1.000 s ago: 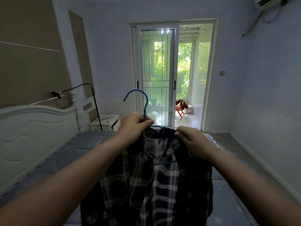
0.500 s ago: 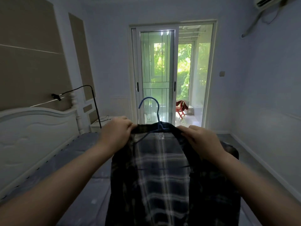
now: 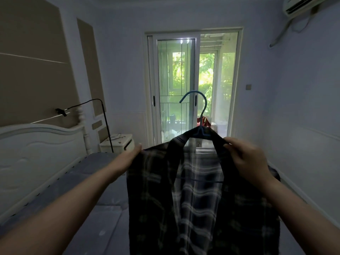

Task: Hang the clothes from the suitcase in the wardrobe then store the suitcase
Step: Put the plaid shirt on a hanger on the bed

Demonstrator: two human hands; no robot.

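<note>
A dark plaid shirt [image 3: 198, 203] hangs on a blue plastic hanger [image 3: 201, 115] in front of me, over the bed. The hook stands upright above the collar. My left hand [image 3: 131, 156] holds the shirt's left shoulder; most of its fingers are hidden behind the cloth. My right hand [image 3: 244, 155] pinches the collar on the right side of the hanger. Neither the suitcase nor the wardrobe is in view.
A bed with a blue-grey cover [image 3: 88, 181] and white headboard [image 3: 36, 150] lies at the left. A white nightstand [image 3: 117, 143] and a black floor lamp [image 3: 104, 126] stand beyond it. A sliding glass door [image 3: 176, 89] is straight ahead, a bare wall [image 3: 303, 107] at the right.
My hands have moved apart along the shirt's shoulders. The hanger and shirt have shifted right and the shirt has opened at the front, with the collar spread around the hook.
</note>
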